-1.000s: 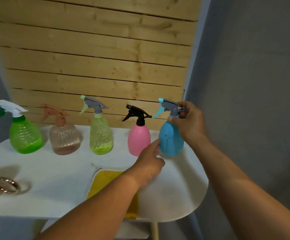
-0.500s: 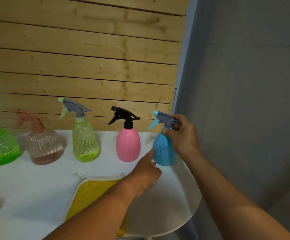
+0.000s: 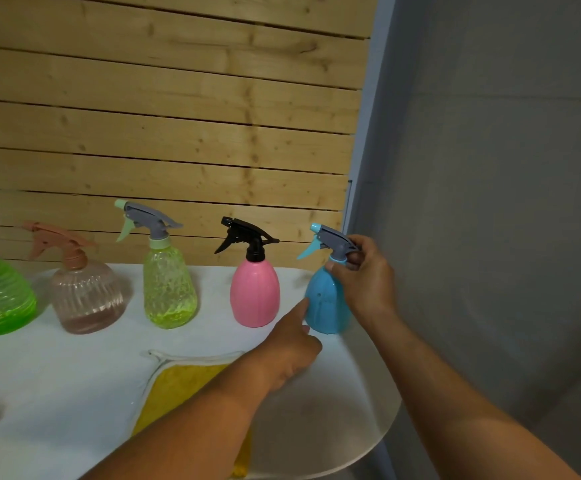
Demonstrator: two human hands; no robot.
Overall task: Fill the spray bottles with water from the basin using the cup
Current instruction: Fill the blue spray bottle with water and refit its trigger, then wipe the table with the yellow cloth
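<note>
The right hand [image 3: 363, 282] grips the neck and grey spray head of the blue bottle [image 3: 323, 306], which stands upright near the desk's [image 3: 351, 427] rounded right edge. The left hand [image 3: 291, 348] is just below and left of it, forefinger straight and touching the bottle's lower side, other fingers loosely curled. Left of the hands the pink bottle [image 3: 255, 296] stands just beside; a yellow cloth [image 3: 185, 386] lies under the left forearm. Bare desk lies in front of the hands.
</note>
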